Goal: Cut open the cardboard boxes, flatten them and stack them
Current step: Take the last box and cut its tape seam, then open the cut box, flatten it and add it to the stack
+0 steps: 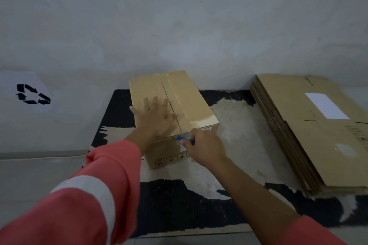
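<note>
The sealed cardboard box [179, 93] sits in the middle of the scene on a black-and-white mat [179, 205], its far end close to the wall [179, 26]. The stack of flattened boxes [310, 131] lies well apart on the right.

My left hand [157, 119] is spread flat on the left top flap, fingers straight, pressing down and gripping nothing. My right hand [205, 147] is curled round a blue-handled cutter [184, 139], with its tip at the near top edge, where the glossy tape [180, 103] runs over the centre seam. I can't make out the blade itself.

I judge the box to be light and probably empty, so it would skid across the mat if I pulled the cutter without bracing it. The flat palm is the right hold for that. The panels look stiff, but the flaps should give under pressure near the seam, so I'd keep my weight on the left flap, away from the cutting line (and my fingers clear of it too). The tape looks slick and thin, so I expect it to part easily under a shallow draw. For flattening, I'd take hold at the corners and the flap edges.

A recycling sign [32, 94] lies off to the left.
</note>
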